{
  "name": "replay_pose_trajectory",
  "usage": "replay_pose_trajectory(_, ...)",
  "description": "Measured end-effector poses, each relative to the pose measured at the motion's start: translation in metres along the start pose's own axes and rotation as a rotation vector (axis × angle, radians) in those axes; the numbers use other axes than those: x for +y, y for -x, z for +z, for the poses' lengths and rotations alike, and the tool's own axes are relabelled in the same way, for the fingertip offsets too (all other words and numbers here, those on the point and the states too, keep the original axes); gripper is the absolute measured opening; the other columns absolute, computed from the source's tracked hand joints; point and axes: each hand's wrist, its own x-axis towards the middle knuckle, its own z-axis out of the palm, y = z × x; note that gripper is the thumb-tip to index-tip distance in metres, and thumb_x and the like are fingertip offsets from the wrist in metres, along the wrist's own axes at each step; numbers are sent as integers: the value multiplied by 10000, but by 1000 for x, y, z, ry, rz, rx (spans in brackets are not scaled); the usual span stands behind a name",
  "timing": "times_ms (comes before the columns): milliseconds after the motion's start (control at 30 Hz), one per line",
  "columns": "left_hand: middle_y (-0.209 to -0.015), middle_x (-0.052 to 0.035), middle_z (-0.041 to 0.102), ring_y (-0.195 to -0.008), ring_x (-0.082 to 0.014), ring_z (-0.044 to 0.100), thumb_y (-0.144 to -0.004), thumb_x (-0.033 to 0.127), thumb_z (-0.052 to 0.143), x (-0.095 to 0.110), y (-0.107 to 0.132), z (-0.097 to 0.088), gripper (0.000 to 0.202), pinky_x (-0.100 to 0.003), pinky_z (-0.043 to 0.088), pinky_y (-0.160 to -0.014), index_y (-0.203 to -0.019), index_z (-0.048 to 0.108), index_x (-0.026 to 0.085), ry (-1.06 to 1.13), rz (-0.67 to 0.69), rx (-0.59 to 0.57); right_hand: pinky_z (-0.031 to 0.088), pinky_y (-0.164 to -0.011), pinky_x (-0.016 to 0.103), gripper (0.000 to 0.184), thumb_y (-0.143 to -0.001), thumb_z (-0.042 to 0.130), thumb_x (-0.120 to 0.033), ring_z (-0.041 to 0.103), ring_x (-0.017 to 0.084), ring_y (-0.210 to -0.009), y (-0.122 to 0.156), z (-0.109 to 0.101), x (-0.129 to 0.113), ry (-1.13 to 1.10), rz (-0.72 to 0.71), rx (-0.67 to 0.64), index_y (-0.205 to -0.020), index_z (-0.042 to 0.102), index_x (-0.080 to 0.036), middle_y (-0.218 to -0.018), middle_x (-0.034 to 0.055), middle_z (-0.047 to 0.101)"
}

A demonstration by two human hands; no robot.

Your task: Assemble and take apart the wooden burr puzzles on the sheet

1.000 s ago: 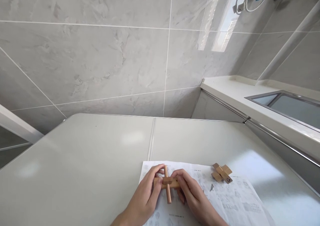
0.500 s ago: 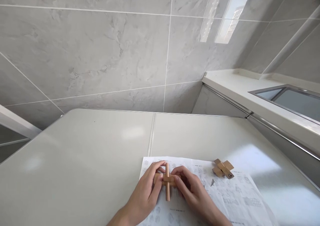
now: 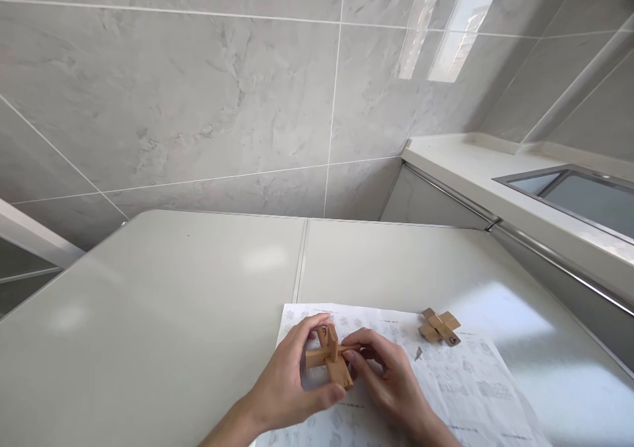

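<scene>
Between my two hands is a wooden burr puzzle [image 3: 331,354] of crossed light-brown pieces, with one bar sticking up. My left hand [image 3: 292,381] curves around its left side, fingers at the top and thumb by the lower piece. The fingers and thumb of my right hand [image 3: 384,374] pinch the right-hand arm of the puzzle. Under both hands lies a printed paper sheet [image 3: 446,401] with small drawings. A second cluster of crossed wooden pieces [image 3: 440,327] rests on the sheet's upper right, apart from my hands.
The pale table [image 3: 173,328] has a seam running away from me. Behind it rises a grey tiled wall [image 3: 212,97]. A white counter [image 3: 460,163] with a set-in sink [image 3: 584,196] stands to the right.
The wooden puzzle has been turned, so a broad lower piece now faces me. My left thumb has moved from the puzzle's middle down to its lower edge. My right hand keeps its pinch.
</scene>
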Motion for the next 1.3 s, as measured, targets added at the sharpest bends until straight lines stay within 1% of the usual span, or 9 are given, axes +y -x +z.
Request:
replay_pose_trajectory(100, -1530, -146, 566, -1382, -421, 547, -675, 627, 930, 1, -1, 0, 1015, -555, 471, -1169, -1531, 504, 288, 4, 2, 7, 630, -702, 305, 168, -1078, 599, -368, 771, 218, -780, 1, 1, 2, -18, -15, 30, -1104, 715, -251, -929, 60, 799)
replay_pose_trajectory(267, -1518, -132, 566, -1393, -394, 544, -746, 468, 895, 1, -2, 1, 929, -555, 451, -1188, -1543, 450, 295, 0, 0, 19, 644, -761, 344, 179, -1081, 592, -362, 777, 233, -835, -1, 0, 0, -34, 0, -17, -1189, 692, -260, -994, 71, 795)
replay_pose_trajectory(367, -1489, -117, 584, -1379, -369, 564, -727, 367, 888, 1, -2, 2, 942, -525, 460, -1192, -1542, 420, 297, 35, 29, 19, 625, -767, 346, 168, -1079, 591, -360, 760, 234, -842, -3, -1, -2, 8, 12, -39, -1147, 700, -252, -1001, 78, 792)
replay_pose_trajectory(533, -1480, -98, 585, -1374, -344, 575, -701, 284, 882, 3, -3, 1, 953, -475, 499, -1169, -1532, 414, 301, 91, 64, 25, 579, -726, 310, 156, -1086, 562, -334, 745, 212, -800, -3, -1, -3, 57, 21, -68, -1103, 696, -256, -968, 58, 802)
replay_pose_trajectory(700, -1478, -98, 581, -1343, -343, 580, -679, 300, 902, 4, -3, 0, 933, -495, 485, -1166, -1501, 462, 305, 90, 75, 22, 572, -698, 283, 146, -1069, 560, -289, 745, 198, -777, 0, 1, -1, 113, -4, -16, -1104, 700, -266, -953, 40, 805)
replay_pose_trajectory(900, -1395, -91, 619, -1264, -329, 607, -636, 282, 929, 7, -6, -2, 935, -467, 514, -1118, -1468, 502, 298, 88, 70, 27, 559, -660, 273, 150, -1060, 560, -264, 735, 192, -739, 2, 2, -1, 172, -48, 5, -1114, 699, -270, -927, 28, 806)
replay_pose_trajectory(1033, -1366, -84, 618, -1244, -314, 598, -649, 290, 911, 8, -6, -2, 919, -443, 540, -1084, -1470, 497, 302, 118, 66, 14, 545, -649, 274, 143, -1059, 564, -260, 726, 189, -725, 3, 2, 1, 177, -40, -1, -1119, 693, -268, -921, 26, 809)
replay_pose_trajectory(1167, -1406, -92, 597, -1283, -323, 568, -651, 297, 912, 6, -5, -1, 931, -453, 512, -1114, -1481, 490, 302, 125, 57, 21, 542, -650, 271, 142, -1059, 564, -263, 719, 184, -721, 2, 1, -1, 170, -33, -8, -1123, 691, -271, -929, 25, 807)
replay_pose_trajectory(1300, -1402, -89, 603, -1252, -320, 584, -663, 322, 914, 4, -5, -2, 910, -456, 505, -1105, -1476, 505, 308, 98, 70, 38, 538, -659, 280, 170, -1085, 514, -279, 708, 187, -711, 1, -2, -3, 142, -28, -50, -1133, 677, -267, -887, 23, 781)
